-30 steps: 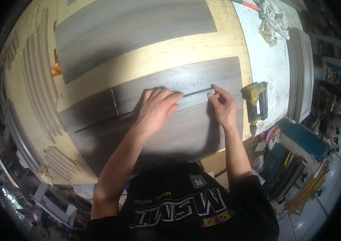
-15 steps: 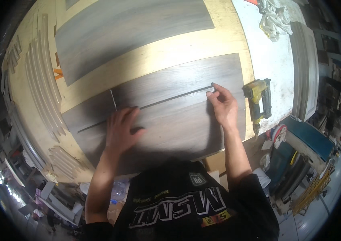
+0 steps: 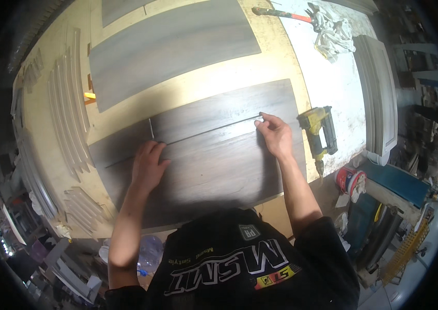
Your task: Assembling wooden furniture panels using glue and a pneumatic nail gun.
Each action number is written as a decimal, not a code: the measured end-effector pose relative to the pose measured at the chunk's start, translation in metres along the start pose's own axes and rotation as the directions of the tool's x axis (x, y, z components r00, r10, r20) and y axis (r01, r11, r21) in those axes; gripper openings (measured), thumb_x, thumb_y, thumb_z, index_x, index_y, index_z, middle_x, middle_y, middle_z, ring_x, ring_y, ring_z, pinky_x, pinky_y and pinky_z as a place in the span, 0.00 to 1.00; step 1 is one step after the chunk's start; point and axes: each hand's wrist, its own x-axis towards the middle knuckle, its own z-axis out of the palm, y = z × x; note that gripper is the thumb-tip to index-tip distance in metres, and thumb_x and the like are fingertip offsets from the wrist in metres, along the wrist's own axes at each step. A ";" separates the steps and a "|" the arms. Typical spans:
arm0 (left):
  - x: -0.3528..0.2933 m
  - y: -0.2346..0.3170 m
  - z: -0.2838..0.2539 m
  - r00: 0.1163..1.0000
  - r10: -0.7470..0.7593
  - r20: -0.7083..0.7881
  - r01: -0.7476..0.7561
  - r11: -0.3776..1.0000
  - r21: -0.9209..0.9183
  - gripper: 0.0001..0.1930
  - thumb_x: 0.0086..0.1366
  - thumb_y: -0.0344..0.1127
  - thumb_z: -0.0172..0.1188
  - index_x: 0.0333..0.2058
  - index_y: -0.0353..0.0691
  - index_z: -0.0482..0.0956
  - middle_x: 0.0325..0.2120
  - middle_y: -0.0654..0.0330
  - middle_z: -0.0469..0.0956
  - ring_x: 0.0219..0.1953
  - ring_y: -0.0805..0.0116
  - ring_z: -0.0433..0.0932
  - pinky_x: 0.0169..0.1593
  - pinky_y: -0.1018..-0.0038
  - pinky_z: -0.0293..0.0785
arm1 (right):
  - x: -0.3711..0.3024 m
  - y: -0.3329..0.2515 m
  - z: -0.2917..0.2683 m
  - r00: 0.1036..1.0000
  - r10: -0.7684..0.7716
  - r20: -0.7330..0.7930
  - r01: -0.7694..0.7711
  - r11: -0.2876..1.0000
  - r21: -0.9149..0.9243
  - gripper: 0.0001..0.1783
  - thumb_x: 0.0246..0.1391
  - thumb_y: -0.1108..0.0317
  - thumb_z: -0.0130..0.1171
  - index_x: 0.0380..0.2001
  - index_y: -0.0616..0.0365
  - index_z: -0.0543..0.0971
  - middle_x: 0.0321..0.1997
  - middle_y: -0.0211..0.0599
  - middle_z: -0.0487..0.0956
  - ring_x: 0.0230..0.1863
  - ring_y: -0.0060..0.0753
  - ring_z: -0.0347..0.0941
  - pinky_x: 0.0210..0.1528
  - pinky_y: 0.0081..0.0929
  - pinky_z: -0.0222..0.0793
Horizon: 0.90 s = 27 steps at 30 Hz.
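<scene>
Dark strip: thin, straight strip (image 3: pixel 203 133) lying lengthwise on the near panel (image 3: pixel 219 173), its right end slightly farther from the person than its left.
Left hand: hand (image 3: pixel 148 165) palm down, fingers bent and together, thumb spread away; fingertips at the strip, left of its middle — nothing gripped.
Right hand: hand (image 3: pixel 276 135) at the strip's right end, thumb and forefinger a narrow gap apart; cannot tell whether they pinch it.
Pale piece: short, thin piece (image 3: pixel 151 128) crosswise on the near panel, just beyond the left fingertips.
Far panel: grey wood-grain board (image 3: pixel 177 51), apart from the near one, both flat on the desk (image 3: pixel 198 77).
Right of panels: yellow and black nail gun (image 3: pixel 318 129); farther off, crumpled white cloth (image 3: pixel 332 39) beside a red-handled tool (image 3: pixel 286 14).
Left side: long pale mouldings (image 3: pixel 66 108) in a row — shorter ones (image 3: pixel 82 211) nearer the person.
</scene>
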 end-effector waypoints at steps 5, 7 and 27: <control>-0.013 -0.007 0.008 0.998 0.028 -0.053 -0.025 0.998 0.056 0.25 0.57 0.39 0.71 0.52 0.38 0.79 0.55 0.50 0.76 0.57 0.48 0.74 0.61 0.55 0.72 | 0.006 0.012 -0.001 0.968 -0.248 0.041 0.251 0.938 -0.241 0.22 0.56 0.61 0.68 0.51 0.63 0.84 0.32 0.34 0.83 0.35 0.23 0.77 0.41 0.25 0.74; -0.012 -0.008 0.016 0.987 0.100 -0.127 -0.109 0.992 -0.065 0.27 0.54 0.38 0.71 0.52 0.37 0.79 0.51 0.49 0.78 0.55 0.48 0.76 0.59 0.54 0.72 | 0.001 0.006 -0.011 0.991 -0.111 0.076 0.121 0.983 -0.140 0.24 0.60 0.60 0.67 0.54 0.65 0.82 0.34 0.35 0.84 0.34 0.26 0.76 0.40 0.26 0.74; -0.300 -0.193 0.062 0.092 -0.759 -0.644 0.665 0.529 -0.528 0.10 0.60 0.34 0.68 0.39 0.39 0.82 0.34 0.50 0.81 0.43 0.44 0.79 0.46 0.56 0.75 | -0.203 0.036 0.083 0.972 -0.212 0.099 0.199 0.971 0.129 0.22 0.70 0.62 0.56 0.62 0.63 0.75 0.56 0.39 0.79 0.49 0.23 0.74 0.48 0.23 0.72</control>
